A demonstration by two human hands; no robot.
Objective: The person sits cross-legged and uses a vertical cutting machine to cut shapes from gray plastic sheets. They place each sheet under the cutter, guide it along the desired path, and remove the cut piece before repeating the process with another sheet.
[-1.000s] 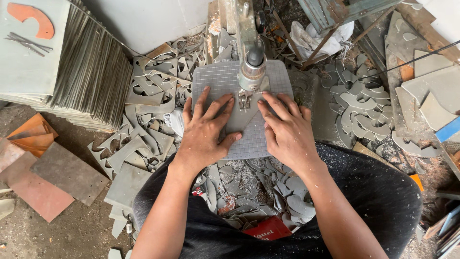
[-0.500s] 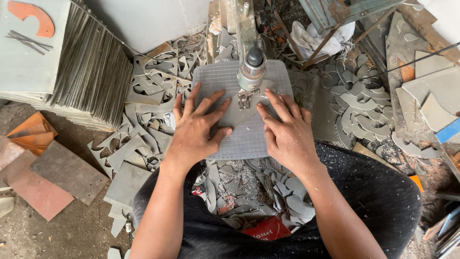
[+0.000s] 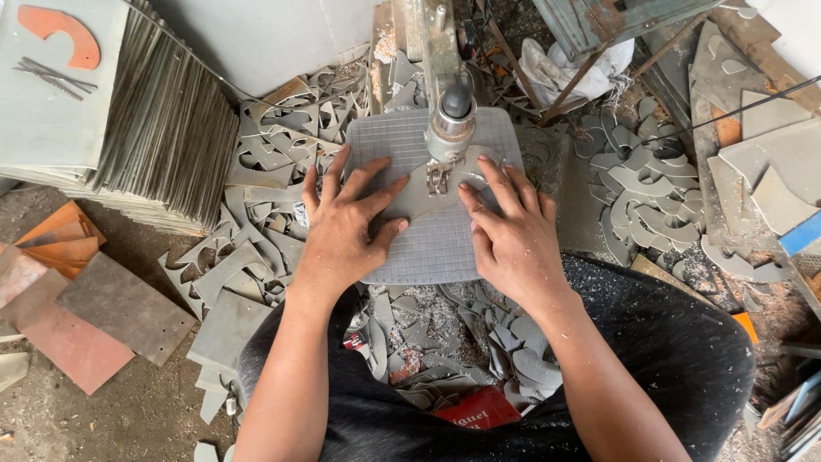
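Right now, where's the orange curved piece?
In the head view, the orange curved piece lies at the far upper left, flat on top of the stack of grey tiles, beside some thin dark rods.

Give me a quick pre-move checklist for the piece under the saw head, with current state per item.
1. Left hand flat on the grey piece: ok, fingers spread on it.
2. Right hand on the piece: ok, fingertips press its right side.
3. Fingers away from the saw head: not ok, both hands' fingertips lie close beside it.
4. Piece flat on the gridded table: ok, no lifted edge visible.
5. Blade running or stopped: cannot tell.
6. Offcuts off the table surface: ok, scraps lie on the ground beside it and on the lap.
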